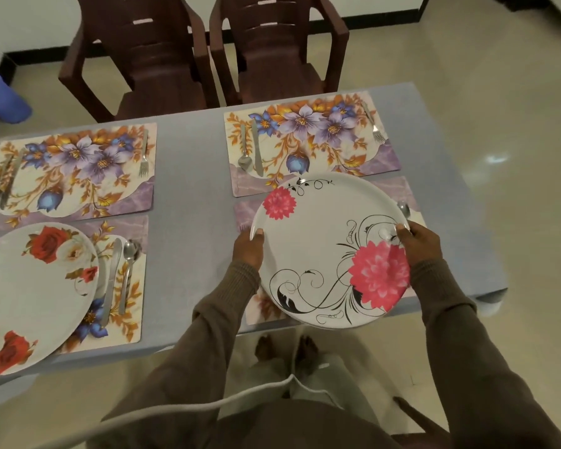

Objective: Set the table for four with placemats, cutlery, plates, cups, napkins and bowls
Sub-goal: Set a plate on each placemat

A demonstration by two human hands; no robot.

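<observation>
Four floral placemats (311, 140) cover the blue desk (188, 189). Left hand (249, 246) and right hand (416, 243) grip a pink-flowered plate (324, 251) by its rim over the near-right mat; lowering it centred between the cutlery likely comes next

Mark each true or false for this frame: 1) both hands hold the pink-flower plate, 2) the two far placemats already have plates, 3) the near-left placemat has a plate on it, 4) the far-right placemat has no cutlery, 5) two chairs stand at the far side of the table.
1) True. The left hand and right hand grip opposite edges of the pink-flower plate.
2) False. The far-left placemat and far-right placemat carry only cutlery, no plates.
3) True. A rose-pattern plate sits on the near-left placemat.
4) False. It has a spoon, a knife and a fork.
5) True. Two brown chairs stand side by side there.
</observation>
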